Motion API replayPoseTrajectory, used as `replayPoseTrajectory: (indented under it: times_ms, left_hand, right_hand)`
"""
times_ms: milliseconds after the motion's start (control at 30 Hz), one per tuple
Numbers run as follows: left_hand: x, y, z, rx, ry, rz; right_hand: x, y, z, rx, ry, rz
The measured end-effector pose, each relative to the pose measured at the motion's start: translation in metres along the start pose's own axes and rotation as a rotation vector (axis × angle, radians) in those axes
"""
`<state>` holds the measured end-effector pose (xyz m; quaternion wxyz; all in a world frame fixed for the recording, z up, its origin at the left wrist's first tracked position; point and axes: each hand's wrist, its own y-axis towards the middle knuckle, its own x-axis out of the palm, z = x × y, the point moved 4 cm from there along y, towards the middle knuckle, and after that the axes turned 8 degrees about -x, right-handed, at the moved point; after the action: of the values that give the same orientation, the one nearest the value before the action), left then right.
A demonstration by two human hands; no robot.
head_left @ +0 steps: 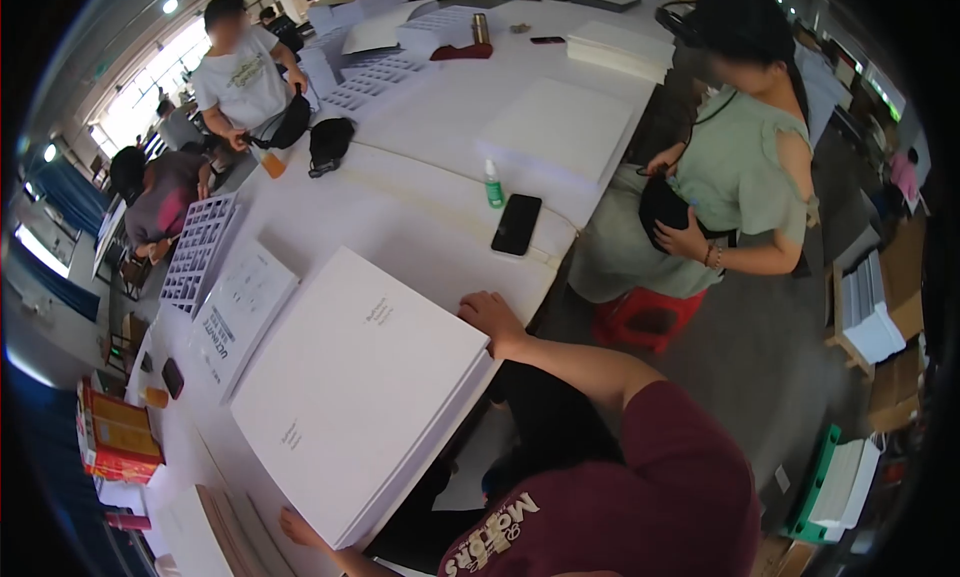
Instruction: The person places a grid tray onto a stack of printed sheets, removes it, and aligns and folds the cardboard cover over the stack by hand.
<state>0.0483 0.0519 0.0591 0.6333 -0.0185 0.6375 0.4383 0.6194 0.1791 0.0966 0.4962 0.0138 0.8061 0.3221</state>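
Note:
A thick stack of large white printed sheets (360,397) lies on the table in front of me, with small dark text in two places. My right hand (490,324) rests at its corner on the right, fingers stretched out against the edge. At the bottom corner, my left hand (305,530) lies along the stack's near-left side, its fingers apart and partly hidden by the stack. Just beyond the sheets is a flat white printed package (240,312). Neither hand lifts anything.
A black phone (516,225) and a green-and-white spray bottle (494,185) stand farther across the white table (410,212). A person in light green sits at the right on a red stool (650,318). Another person stands across the table. A gridded white tray (198,252) leans at left.

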Motion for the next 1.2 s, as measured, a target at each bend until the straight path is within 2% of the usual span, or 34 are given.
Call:
replayPoseTrajectory:
  times_ms: [67, 167, 367, 667, 733, 800, 867, 933, 1000, 1067, 1133, 1200]
  left_hand:
    - [0.003, 0.002, -0.004, -0.041, 0.078, -0.127]
    - [-0.022, -0.001, 0.018, -0.09, 0.061, -0.175]
    - [-0.016, -0.001, 0.012, -0.003, 0.041, -0.143]
    - [-0.015, -0.002, 0.012, -0.052, 0.027, -0.101]
    - [-0.06, -0.01, 0.051, 0.007, -0.075, -0.107]
    - [-0.069, -0.011, 0.056, 0.03, -0.176, -0.137]
    - [-0.032, -0.005, 0.029, -0.017, -0.278, -0.177]
    - [0.0, 0.004, -0.003, -0.023, -0.241, -0.18]
    - [0.009, 0.006, -0.014, -0.076, -0.317, -0.117]
    - [0.0, 0.004, -0.006, -0.027, -0.013, -0.068]
    - [-0.004, 0.004, -0.003, 0.004, -0.016, -0.005]
    - [-0.011, 0.003, 0.002, -0.075, 0.01, -0.047]
  right_hand:
    - [-0.002, 0.0, -0.002, 0.004, -0.031, -0.029]
    - [-0.001, -0.001, -0.002, 0.011, -0.044, -0.009]
    - [-0.005, -0.002, -0.002, 0.017, -0.016, 0.011]
    - [0.004, -0.002, 0.003, 0.045, 0.023, 0.048]
    - [0.005, -0.002, 0.005, 0.048, 0.025, 0.048]
    - [0.004, -0.001, 0.005, 0.061, 0.028, 0.029]
    - [-0.003, 0.002, 0.002, 0.046, 0.034, -0.019]
    - [0.008, 0.001, 0.009, 0.024, 0.069, 0.0]
    - [0.005, 0.002, 0.006, -0.059, -0.007, 0.044]
    - [0.021, 0.0, 0.02, 0.061, 0.128, 0.022]
    - [-0.004, 0.008, 0.0, 0.096, 0.177, 0.05]
    - [0.0, 0.007, -0.002, 0.007, 0.056, 0.066]
